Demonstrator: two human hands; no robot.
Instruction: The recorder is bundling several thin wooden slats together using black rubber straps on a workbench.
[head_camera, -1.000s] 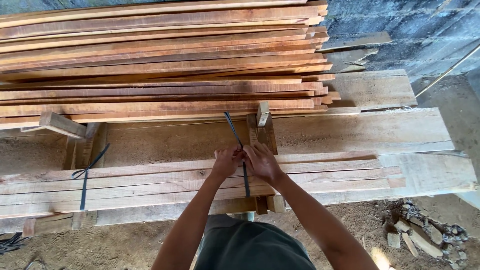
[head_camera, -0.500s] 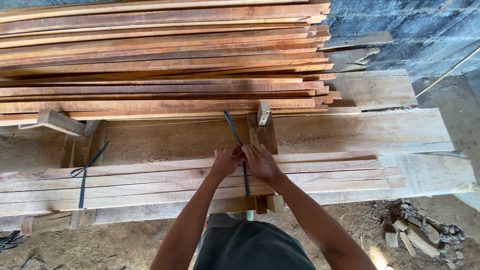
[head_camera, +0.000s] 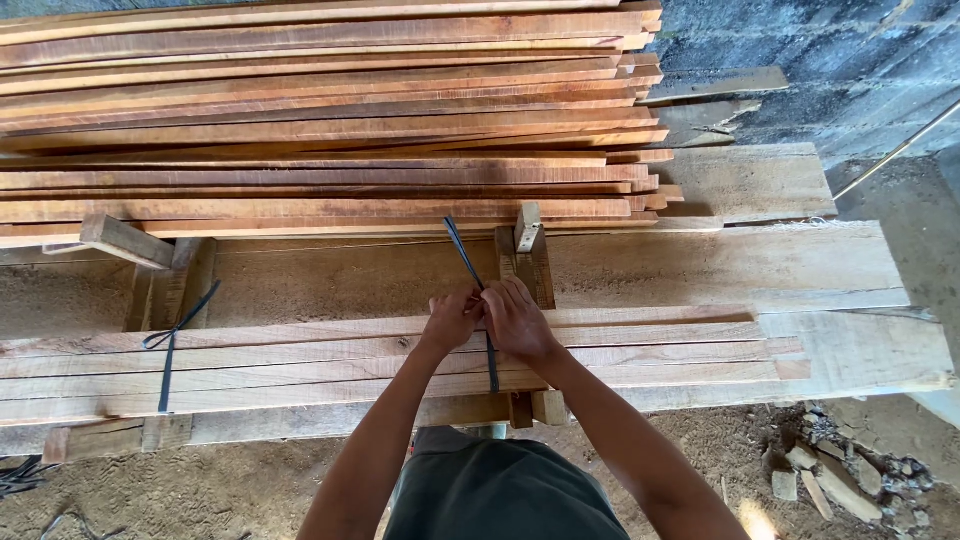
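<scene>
Left hand (head_camera: 452, 320) and right hand (head_camera: 517, 318): both pinched on the black strap (head_camera: 463, 252) atop the near bundle of slats (head_camera: 300, 365); hands barely shifted since a second ago (knot still being worked); free end points far.

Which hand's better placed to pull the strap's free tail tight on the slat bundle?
Left, probably. The left hand sits right under the black strap tail that angles up-left from the knot. The right hand covers the knot over the slat bundle, better for pinning.
</scene>
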